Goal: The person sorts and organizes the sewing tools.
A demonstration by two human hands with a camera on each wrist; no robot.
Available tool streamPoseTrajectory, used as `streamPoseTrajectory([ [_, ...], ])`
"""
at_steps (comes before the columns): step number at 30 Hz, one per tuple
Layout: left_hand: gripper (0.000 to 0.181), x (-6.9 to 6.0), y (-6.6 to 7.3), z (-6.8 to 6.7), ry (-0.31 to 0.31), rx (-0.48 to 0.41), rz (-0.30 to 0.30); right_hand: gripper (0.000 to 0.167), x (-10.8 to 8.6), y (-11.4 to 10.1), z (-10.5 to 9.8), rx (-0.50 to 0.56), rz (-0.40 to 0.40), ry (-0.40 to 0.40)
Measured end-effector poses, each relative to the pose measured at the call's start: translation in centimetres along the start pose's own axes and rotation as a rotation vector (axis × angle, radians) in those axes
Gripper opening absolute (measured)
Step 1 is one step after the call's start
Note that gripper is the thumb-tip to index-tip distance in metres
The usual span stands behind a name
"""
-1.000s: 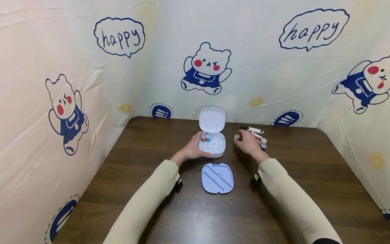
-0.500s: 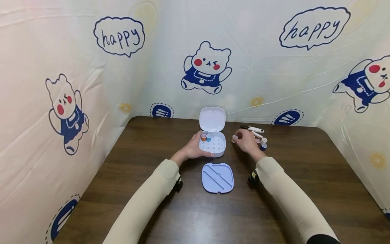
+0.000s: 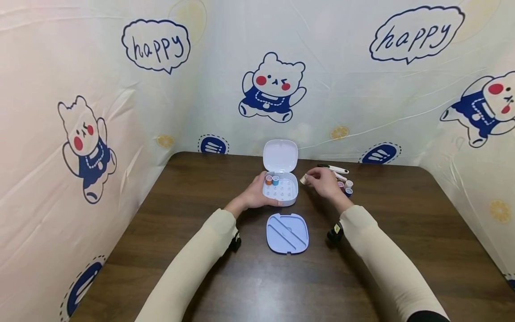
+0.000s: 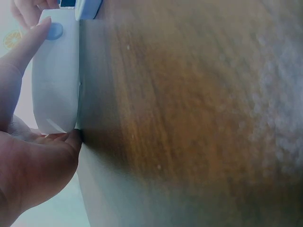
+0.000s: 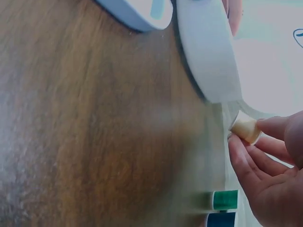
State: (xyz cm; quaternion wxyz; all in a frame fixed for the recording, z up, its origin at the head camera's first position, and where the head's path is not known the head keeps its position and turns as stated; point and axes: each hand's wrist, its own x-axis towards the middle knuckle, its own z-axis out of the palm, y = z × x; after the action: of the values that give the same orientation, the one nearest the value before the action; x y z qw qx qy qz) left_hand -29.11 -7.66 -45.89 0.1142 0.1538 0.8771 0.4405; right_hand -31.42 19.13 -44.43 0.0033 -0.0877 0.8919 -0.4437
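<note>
Clock set on the square white plastic box [image 3: 290,203], its lid [image 3: 280,155] standing open at 12. Left hand [image 3: 254,194] grips the box from 9 o'clock, thumb along the front; wrist view puts the thumb tip at a round pale-blue button [image 4: 55,31]. Right hand [image 3: 323,183] pinches a small cream thread spool [image 5: 245,127] between thumb and fingertips, tilted, just beside the box at 2. Inside the box, an orange-sided spool [image 3: 268,180] at 10 and a blue-sided spool [image 3: 275,180] at 11. Lavender-blue plastic tray [image 3: 287,233] on the brown wood-grain surface [image 3: 257,277] at 6. More small spools [image 3: 348,184] at 3. Readable writing: "happy" in two navy-outlined cloud bubbles [image 3: 156,46] on the pale cloth backdrop [image 3: 342,89], between 10 and 11 and between 1 and 2.
</note>
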Motion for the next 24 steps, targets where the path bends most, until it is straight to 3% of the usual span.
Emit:
streamPoseTrajectory([
  [6,0.113,0.0,0.1,-0.1,-0.005,-0.015,0.006,0.024,0.1,-0.9,0.4,0.031,-0.049,-0.006],
  [13,0.117,0.2,-0.2,-0.1,-0.015,-0.006,-0.017,0.023,0.3,-2.1,0.9,0.032,-0.039,-0.045],
  [18,0.116,0.1,-0.1,-0.2,-0.021,-0.015,-0.019,0.022,0.4,-2.5,1.3,-0.039,-0.076,-0.053],
  [24,0.114,0.1,-0.1,-0.1,-0.019,-0.016,-0.008,0.021,0.8,-3.1,1.9,-0.121,-0.175,-0.057],
])
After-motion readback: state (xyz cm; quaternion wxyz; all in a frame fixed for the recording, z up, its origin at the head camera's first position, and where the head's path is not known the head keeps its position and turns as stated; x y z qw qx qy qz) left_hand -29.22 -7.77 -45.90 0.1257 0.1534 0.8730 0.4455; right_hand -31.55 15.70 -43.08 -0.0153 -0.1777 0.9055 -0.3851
